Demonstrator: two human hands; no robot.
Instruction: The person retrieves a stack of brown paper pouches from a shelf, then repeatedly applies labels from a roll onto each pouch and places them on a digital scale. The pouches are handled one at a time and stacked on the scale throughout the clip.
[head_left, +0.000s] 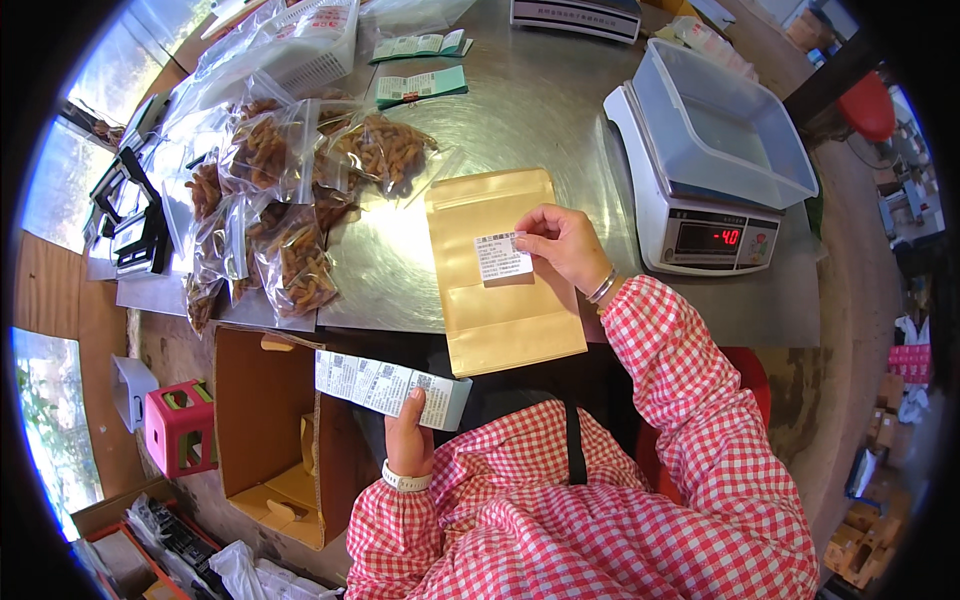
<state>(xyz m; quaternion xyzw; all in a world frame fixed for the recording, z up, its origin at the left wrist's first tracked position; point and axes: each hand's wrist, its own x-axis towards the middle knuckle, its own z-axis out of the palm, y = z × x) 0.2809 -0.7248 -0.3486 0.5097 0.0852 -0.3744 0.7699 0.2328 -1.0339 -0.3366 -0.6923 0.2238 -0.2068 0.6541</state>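
My right hand (559, 244) pinches the right edge of a white printed label (501, 262) between thumb and fingers. The label is over the upper middle of a flat gold zip pouch (517, 322); I cannot tell whether it is stuck down. The pouch lies on the steel table, its lower end past the front edge. Below and to the left, my left hand (411, 435) grips a strip of printed labels on backing paper (382, 386), with the thumb on top.
Clear bags of brown dried pieces (296, 266) crowd the table's left side. A digital scale (697, 232) bearing a translucent plastic bin (727, 127) stands right. Banded label stacks (421, 84) lie at the back. An open cardboard box (266, 420) and pink stool (176, 435) are below left.
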